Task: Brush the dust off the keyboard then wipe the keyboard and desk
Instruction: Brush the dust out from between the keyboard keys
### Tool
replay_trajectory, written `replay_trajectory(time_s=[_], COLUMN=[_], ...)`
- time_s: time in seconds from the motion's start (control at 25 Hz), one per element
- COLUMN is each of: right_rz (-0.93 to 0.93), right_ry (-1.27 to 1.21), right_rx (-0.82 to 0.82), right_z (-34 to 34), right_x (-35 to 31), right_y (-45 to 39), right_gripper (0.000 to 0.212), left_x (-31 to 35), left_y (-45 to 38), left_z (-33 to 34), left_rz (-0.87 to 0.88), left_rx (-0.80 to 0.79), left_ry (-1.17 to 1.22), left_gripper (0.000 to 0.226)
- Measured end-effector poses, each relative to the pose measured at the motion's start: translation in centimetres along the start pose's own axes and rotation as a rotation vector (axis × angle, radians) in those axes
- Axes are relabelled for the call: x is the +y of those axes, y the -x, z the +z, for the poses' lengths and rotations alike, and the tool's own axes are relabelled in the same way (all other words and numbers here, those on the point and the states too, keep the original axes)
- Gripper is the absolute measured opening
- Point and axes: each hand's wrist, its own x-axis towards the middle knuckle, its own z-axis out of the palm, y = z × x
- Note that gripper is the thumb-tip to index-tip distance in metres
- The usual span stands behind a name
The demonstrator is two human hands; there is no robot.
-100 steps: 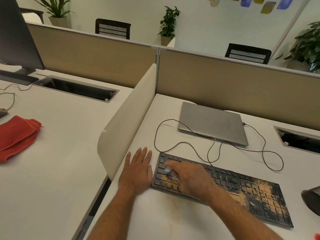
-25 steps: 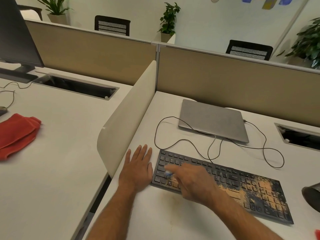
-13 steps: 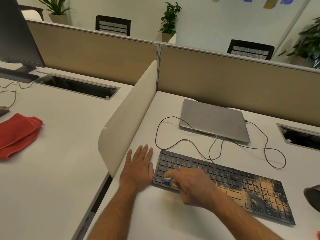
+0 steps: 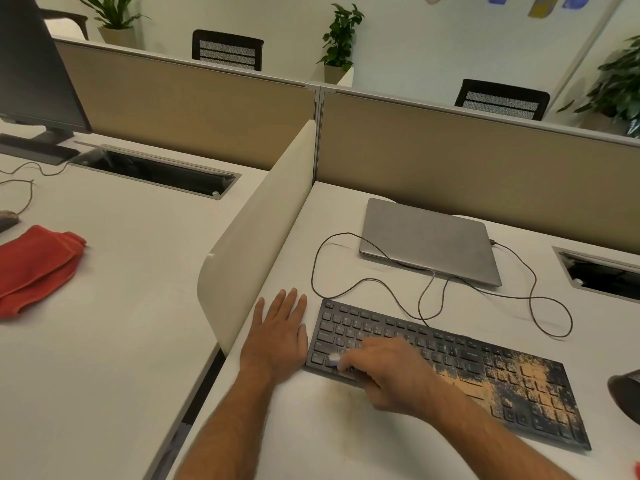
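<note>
Office counter (image 4: 346,445) is carrying a keyboard (image 4: 450,368) half brushed: right hand (image 4: 391,375) fingers are gripping a small brush (image 4: 334,358), left hand (image 4: 277,337) lying flat; orange dust (image 4: 519,379) and wiping are remaining.

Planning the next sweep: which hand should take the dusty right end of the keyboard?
Right. The right hand already pinches the small brush on the keyboard, on the side of the orange dust. The left hand lies flat on the desk by the keyboard's left end.
</note>
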Motion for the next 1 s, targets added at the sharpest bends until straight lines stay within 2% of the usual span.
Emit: replay_trajectory(time_s=[0.08, 0.16, 0.32, 0.44, 0.6, 0.72, 0.84, 1.0], right_rz=[0.047, 0.114, 0.036, 0.038, 0.091, 0.042, 0.084, 0.112], right_ry=[-0.133, -0.192, 0.002, -0.087, -0.186, -0.062, -0.201, -0.211], right_rx=[0.116, 0.211, 0.109, 0.039, 0.145, 0.113, 0.082, 0.200], right_z=[-0.5, -1.0, -0.3, -0.4, -0.9, 0.0, -0.2, -0.4], right_x=[0.4, 0.9, 1.0, 0.1, 0.3, 0.1, -0.7, -0.5], right_y=[0.0, -0.2, 0.0, 0.5, 0.8, 1.3, 1.6, 0.8], right_gripper=[0.012, 0.016, 0.013, 0.016, 0.017, 0.014, 0.017, 0.019], left_x=[0.0, 0.0, 0.0, 0.1, 0.0, 0.0, 0.0, 0.0], left_y=[0.0, 0.0, 0.0, 0.0, 0.0, 0.1, 0.0, 0.0], left_z=[-0.1, -0.2, -0.2, -0.2, -0.1, 0.0, 0.0, 0.0], left_rz=[0.003, 0.004, 0.002, 0.000, 0.004, 0.002, -0.002, 0.003], left_rx=[-0.008, -0.013, -0.011, -0.014, -0.006, 0.003, -0.010, 0.004], left_ry=[-0.002, -0.006, -0.002, -0.010, -0.004, -0.005, -0.018, -0.005], left_gripper=[0.074, 0.073, 0.073, 0.074, 0.073, 0.073, 0.073, 0.074])
